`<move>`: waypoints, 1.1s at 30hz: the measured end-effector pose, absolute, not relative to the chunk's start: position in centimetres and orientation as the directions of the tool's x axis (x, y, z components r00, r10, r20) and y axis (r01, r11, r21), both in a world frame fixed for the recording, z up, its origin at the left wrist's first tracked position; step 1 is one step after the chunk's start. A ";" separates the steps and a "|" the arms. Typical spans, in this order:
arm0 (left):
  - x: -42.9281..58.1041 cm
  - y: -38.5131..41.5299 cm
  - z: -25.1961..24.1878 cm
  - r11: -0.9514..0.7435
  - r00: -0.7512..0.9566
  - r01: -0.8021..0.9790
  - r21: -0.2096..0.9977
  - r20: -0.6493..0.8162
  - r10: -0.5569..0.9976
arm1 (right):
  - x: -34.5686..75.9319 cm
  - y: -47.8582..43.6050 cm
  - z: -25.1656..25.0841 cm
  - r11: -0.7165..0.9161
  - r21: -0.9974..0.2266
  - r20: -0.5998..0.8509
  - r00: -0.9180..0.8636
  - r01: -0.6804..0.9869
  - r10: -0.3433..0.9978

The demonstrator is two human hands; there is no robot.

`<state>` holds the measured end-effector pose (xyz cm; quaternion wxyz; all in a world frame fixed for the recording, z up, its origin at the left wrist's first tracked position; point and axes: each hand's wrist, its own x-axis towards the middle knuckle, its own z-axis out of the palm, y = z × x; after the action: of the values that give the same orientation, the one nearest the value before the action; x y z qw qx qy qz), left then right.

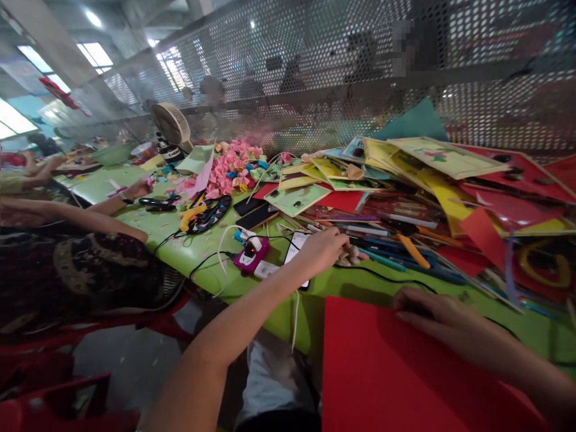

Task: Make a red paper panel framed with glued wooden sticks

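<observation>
A large red sheet of card (373, 366) extends over the table's near edge toward my body. My right hand (436, 315) is closed at its upper edge, thumb on the near face and the other fingers partly hidden. Across the table reaches my left hand (324, 249), its fingers curled beside the pile of pens. Just past those fingertips is a small greyish-brown object (350, 255); its kind is unclear, and what the fingers hold is hidden. Under my left wrist lies a lit phone (296, 247), partly covered.
A purple power strip (252, 255) with plugs and cables sits left of the phone. Framed cards (445, 157) are heaped over pens (378, 230) at right. Pink paper pieces (234, 165) and a fan (171, 126) stand farther back. A co-worker's arm (108, 207) rests at left.
</observation>
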<state>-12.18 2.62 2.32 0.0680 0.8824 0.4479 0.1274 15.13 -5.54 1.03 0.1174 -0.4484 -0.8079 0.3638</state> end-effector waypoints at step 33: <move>-11.4 -11.0 -0.9 -0.751 0.744 0.633 0.185 0.124 0.657 | 12.8 -3.0 -2.8 0.557 -0.248 0.350 -0.463 0.792 0.814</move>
<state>-11.41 -11.00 -0.91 0.0657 0.9314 0.3464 0.0908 12.76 -2.97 -2.76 0.2183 -0.4697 -0.8550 0.0253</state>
